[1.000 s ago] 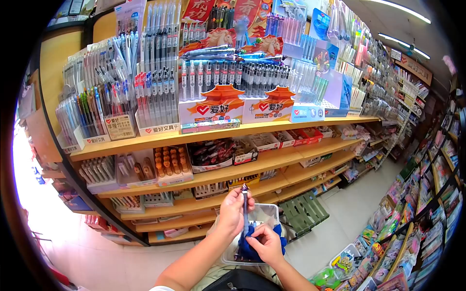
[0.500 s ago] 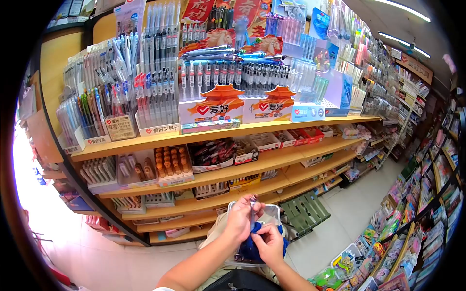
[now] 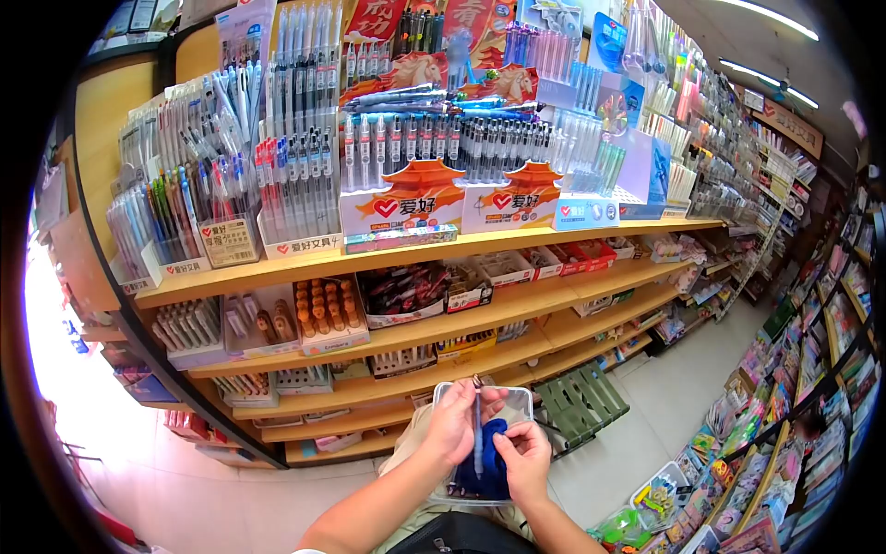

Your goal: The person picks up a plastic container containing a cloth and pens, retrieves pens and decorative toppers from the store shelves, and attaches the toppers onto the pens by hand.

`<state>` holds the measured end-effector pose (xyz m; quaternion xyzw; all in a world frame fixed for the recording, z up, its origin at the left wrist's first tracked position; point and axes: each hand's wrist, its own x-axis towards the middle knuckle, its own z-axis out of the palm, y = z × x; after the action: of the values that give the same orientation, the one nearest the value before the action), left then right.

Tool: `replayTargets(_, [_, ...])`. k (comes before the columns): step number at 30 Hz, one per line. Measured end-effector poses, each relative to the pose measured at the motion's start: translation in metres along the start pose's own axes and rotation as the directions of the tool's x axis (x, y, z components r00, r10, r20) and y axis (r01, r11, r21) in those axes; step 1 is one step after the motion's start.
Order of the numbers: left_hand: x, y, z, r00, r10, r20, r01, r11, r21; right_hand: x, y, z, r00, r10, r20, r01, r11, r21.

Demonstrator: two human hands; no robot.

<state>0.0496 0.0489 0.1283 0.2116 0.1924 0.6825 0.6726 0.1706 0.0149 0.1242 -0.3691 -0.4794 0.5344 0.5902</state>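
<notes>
My left hand [image 3: 452,427] is closed on a slim pen [image 3: 478,439] with a greyish, see-through barrel. It hangs nearly upright, its dark top by my fingertips and its lower end in front of a dark blue cloth [image 3: 482,478]. To the right, my right hand [image 3: 526,462] pinches the edge of that cloth, slightly apart from the pen. Both hands are over a clear plastic bin [image 3: 528,399] at my lap. Small dark items show at its bottom, too hidden to name.
In front stands a wooden shelf [image 3: 425,258] packed with pens and display boxes. A green slatted plastic stool [image 3: 583,406] is on the floor right of the bin. Racks of packaged goods [image 3: 775,471] line the right side. A tray of small items [image 3: 657,491] sits low there.
My right hand has moved slightly right and down with the cloth edge, away from the pen. More of the pen's barrel shows, and the cloth has slid lower in the bin.
</notes>
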Motion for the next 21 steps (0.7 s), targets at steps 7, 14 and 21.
replayTargets(7, [-0.003,0.002,0.011,0.999,-0.046,0.014,0.043,0.982,0.181,-0.001,0.017,-0.005,0.963,-0.163,0.213,0.206,0.958,-0.199])
replayTargets(14, [0.012,0.040,0.005,0.997,-0.048,0.061,0.063,0.958,-0.279,-0.005,0.012,-0.004,0.926,-0.002,0.378,0.020,0.999,-0.043])
replayTargets(21, [0.006,0.021,0.005,0.991,-0.124,0.041,0.130,0.953,-0.272,0.003,0.007,-0.004,0.999,0.043,0.016,-0.045,0.975,0.216])
